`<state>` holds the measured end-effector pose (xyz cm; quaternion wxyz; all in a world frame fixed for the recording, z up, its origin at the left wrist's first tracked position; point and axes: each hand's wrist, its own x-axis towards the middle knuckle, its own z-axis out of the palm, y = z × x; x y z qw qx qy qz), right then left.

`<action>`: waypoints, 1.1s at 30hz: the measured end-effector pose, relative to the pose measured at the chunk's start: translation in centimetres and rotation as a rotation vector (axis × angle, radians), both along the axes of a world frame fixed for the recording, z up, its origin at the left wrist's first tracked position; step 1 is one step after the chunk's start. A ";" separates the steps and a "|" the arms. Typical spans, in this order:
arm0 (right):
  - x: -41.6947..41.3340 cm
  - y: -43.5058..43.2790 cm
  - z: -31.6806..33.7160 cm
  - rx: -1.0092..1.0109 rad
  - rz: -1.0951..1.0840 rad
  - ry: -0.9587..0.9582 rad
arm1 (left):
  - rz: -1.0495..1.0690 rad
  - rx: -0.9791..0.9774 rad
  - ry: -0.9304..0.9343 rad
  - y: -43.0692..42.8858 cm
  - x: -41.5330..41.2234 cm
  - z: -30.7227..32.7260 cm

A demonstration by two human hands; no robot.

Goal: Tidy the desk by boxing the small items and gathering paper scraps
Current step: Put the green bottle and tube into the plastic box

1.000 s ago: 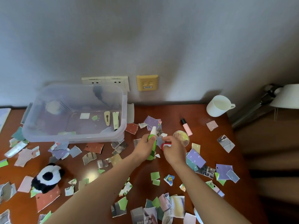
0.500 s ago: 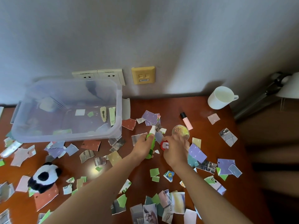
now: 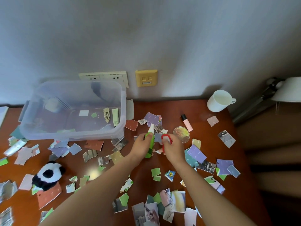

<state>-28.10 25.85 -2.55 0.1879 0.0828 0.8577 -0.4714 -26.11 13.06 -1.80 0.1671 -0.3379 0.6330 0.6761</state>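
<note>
My left hand grips a green spray bottle with a white nozzle, just above the desk's middle. Beside it my right hand holds a small red and white item. A clear plastic box stands at the back left; inside lie a pearl hair clip, a small pale tube and a few paper bits. Torn paper scraps cover the brown desk. A pink lipstick and a round glittery disc lie right of my hands.
A panda plush sits at the front left. A white mug stands at the back right near a lamp. A white tube lies at the left edge. Wall sockets are behind the box.
Both hands have stayed close together with their items; the right hand has raised the red item a little. The camera has shifted slightly.
</note>
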 end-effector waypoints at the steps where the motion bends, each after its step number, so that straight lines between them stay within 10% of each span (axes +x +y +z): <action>1: 0.1 -0.3 0.7 -0.066 -0.023 -0.030 | 0.005 -0.002 0.023 -0.1 0.2 0.6; 19: 2.7 -10.2 11.7 -0.348 -0.032 0.115 | 0.235 -0.006 0.324 -7.9 5.1 12.3; 33: -1.9 -21.8 13.0 -0.367 0.108 -0.123 | 0.234 -0.088 0.137 -20.0 0.4 10.3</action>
